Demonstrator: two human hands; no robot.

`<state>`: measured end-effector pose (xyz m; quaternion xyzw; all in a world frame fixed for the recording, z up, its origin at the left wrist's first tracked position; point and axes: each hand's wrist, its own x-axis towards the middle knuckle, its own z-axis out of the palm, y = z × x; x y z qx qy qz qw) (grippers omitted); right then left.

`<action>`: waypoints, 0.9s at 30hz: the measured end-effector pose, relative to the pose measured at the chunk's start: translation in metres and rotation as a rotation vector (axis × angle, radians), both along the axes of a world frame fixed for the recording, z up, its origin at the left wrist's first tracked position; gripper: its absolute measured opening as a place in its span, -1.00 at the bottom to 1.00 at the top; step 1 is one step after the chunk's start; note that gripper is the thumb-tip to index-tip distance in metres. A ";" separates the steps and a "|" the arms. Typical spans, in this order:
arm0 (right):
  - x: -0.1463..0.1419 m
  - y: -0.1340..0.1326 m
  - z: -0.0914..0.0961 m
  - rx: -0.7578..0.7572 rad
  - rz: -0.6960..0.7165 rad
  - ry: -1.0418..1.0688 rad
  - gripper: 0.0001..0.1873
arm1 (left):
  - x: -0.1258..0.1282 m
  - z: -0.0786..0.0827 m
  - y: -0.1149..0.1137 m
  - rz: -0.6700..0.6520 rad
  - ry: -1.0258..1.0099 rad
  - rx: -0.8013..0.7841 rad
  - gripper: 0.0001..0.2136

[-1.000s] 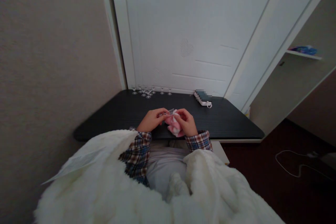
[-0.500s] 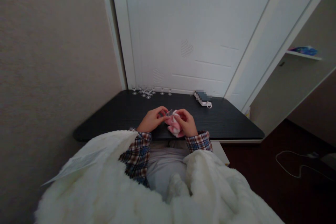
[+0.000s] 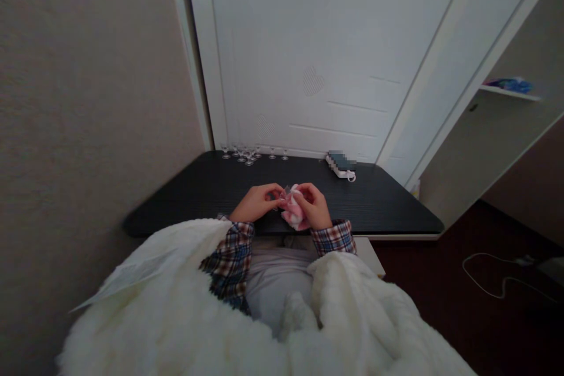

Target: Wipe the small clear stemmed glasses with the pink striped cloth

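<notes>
Both my hands are together over the near edge of the black table [image 3: 379, 205]. My left hand [image 3: 255, 202] pinches a small clear glass piece [image 3: 284, 191], which looks like one of the tiny stemmed glasses. My right hand [image 3: 314, 205] is closed around a bunched pink and white cloth [image 3: 291, 212], pressed against that glass. The fingertips of the two hands nearly touch. Plaid cuffs and a white fluffy wrap cover my arms.
Several tiny clear stemmed glasses [image 3: 247, 154] stand in a cluster at the table's far edge, against the white door [image 3: 317, 53]. A small dark and white device [image 3: 341, 164] lies at the far right of the table. A white cable [image 3: 489, 276] trails over the dark floor.
The glass piece has turned slightly between my fingers and sits lower against the cloth. My hands have stayed in the same place.
</notes>
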<state>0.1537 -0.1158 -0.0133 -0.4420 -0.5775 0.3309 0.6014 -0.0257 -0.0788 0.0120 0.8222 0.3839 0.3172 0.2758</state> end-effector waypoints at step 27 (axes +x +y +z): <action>-0.001 0.001 -0.002 -0.019 -0.005 0.082 -0.76 | 0.001 -0.001 0.000 0.044 -0.048 0.041 -0.66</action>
